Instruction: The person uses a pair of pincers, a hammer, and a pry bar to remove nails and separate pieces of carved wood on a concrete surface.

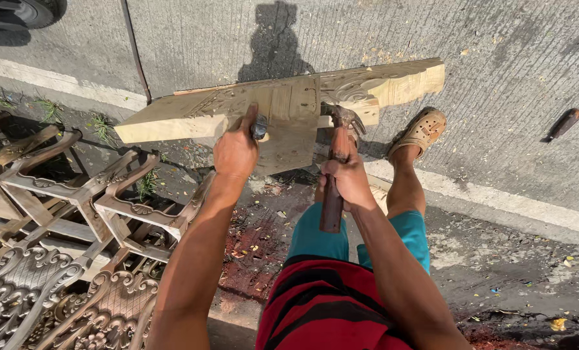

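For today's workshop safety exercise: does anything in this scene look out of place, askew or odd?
A dark tool lies alone on the pavement, well away from the work. The carved wooden piece sits tilted, held by the left hand rather than a bench, while the right hand grips a hammer. Wood chips litter the ground.

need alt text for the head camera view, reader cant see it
Seen from above, a person's right hand holds a claw hammer against a carved wooden piece, while the left hand grips a dark tool on it. Carved wooden frames lie stacked to the left on the pavement.
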